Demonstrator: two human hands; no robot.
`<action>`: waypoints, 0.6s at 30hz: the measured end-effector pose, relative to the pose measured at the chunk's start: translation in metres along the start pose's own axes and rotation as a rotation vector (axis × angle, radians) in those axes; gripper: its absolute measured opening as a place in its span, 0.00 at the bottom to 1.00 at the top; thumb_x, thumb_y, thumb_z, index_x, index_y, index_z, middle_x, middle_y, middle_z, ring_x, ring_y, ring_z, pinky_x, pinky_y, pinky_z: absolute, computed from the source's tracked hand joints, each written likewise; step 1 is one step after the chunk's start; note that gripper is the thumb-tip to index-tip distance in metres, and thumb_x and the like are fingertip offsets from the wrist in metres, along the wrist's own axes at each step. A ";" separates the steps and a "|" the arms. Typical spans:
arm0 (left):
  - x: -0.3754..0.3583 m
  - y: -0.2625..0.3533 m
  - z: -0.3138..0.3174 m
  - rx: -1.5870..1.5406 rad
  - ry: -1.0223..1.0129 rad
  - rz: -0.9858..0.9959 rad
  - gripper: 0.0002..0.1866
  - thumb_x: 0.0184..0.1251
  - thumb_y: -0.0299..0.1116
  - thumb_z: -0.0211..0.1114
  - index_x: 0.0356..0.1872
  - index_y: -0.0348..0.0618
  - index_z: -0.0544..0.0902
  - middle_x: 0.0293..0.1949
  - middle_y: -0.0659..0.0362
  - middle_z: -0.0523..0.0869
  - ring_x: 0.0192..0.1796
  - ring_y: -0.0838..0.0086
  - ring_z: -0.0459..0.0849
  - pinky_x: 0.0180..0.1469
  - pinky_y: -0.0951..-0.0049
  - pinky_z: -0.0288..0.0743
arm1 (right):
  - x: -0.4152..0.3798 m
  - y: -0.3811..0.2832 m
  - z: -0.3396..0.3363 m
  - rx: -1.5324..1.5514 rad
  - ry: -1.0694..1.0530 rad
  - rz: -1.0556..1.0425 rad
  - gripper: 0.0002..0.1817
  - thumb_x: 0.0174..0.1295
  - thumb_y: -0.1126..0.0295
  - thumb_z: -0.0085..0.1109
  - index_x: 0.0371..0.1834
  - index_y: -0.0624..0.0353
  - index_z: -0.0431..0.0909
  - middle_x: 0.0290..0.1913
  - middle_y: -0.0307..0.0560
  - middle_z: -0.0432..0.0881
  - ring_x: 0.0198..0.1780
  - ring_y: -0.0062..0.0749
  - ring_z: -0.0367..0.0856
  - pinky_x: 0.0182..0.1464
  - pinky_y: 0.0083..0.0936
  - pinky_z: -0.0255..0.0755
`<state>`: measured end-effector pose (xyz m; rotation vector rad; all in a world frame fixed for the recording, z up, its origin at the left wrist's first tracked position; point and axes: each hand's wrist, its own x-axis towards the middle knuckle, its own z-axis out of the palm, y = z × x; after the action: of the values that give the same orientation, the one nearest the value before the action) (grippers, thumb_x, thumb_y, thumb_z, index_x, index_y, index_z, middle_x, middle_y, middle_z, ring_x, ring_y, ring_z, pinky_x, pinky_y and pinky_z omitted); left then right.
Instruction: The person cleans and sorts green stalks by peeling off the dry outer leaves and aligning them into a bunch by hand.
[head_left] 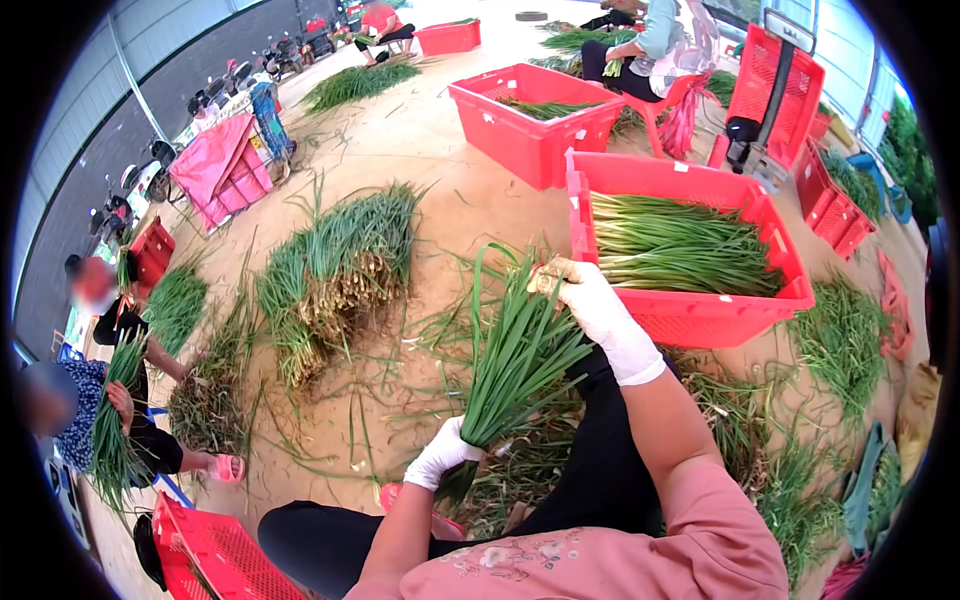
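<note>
A loose bunch of garlic chives (515, 365), with long flat green leaves, slants over my lap. My left hand (447, 455), in a white glove, is wrapped round its lower part. At the upper end my right hand (585, 290), gloved too, has its fingers closed at the edge of the leaves; exactly how many leaves they pinch is hidden. Just beyond that hand stands a red crate (700, 312) with garlic chives (685, 245) laid lengthwise in it. On the floor to the left lies a big heap of garlic chives (345, 265), pale root ends towards me.
Loose leaves and trimmings (530, 470) litter the floor around my legs. Another red crate (540, 140) stands farther back, and one (220, 550) is at the lower left. A co-worker (90, 420) sits at left holding greens; other people sit at the back.
</note>
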<state>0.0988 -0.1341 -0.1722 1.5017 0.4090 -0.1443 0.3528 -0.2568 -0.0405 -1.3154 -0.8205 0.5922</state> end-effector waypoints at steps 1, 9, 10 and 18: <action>0.000 0.000 -0.001 0.008 0.001 0.008 0.23 0.32 0.18 0.65 0.39 0.39 0.82 0.34 0.67 0.83 0.36 0.83 0.77 0.45 0.79 0.71 | 0.004 0.004 -0.006 0.000 -0.001 0.000 0.06 0.59 0.74 0.53 0.35 0.63 0.79 0.25 0.32 0.73 0.27 0.18 0.69 0.30 0.16 0.64; 0.002 -0.009 -0.005 0.014 -0.021 -0.002 0.22 0.34 0.20 0.65 0.40 0.39 0.81 0.34 0.66 0.83 0.37 0.83 0.77 0.45 0.79 0.71 | -0.007 -0.014 -0.006 0.088 -0.132 0.093 0.25 0.53 0.73 0.61 0.58 0.53 0.71 0.29 0.27 0.69 0.30 0.12 0.66 0.32 0.10 0.63; 0.002 -0.010 -0.005 0.013 -0.021 -0.003 0.22 0.34 0.20 0.65 0.40 0.39 0.81 0.34 0.66 0.83 0.37 0.83 0.77 0.45 0.79 0.71 | -0.008 -0.018 -0.002 0.076 -0.191 0.094 0.25 0.53 0.73 0.61 0.58 0.53 0.71 0.29 0.27 0.70 0.30 0.12 0.67 0.32 0.12 0.63; 0.001 -0.012 -0.001 0.087 0.097 0.052 0.20 0.34 0.18 0.63 0.37 0.38 0.80 0.31 0.66 0.82 0.34 0.83 0.76 0.40 0.78 0.73 | 0.016 0.014 -0.043 -0.693 0.521 -0.383 0.03 0.49 0.76 0.58 0.26 0.64 0.78 0.27 0.50 0.74 0.32 0.39 0.74 0.40 0.28 0.69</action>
<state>0.0958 -0.1336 -0.1842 1.6079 0.4455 -0.0483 0.3975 -0.2673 -0.0538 -1.7653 -0.8329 -0.3765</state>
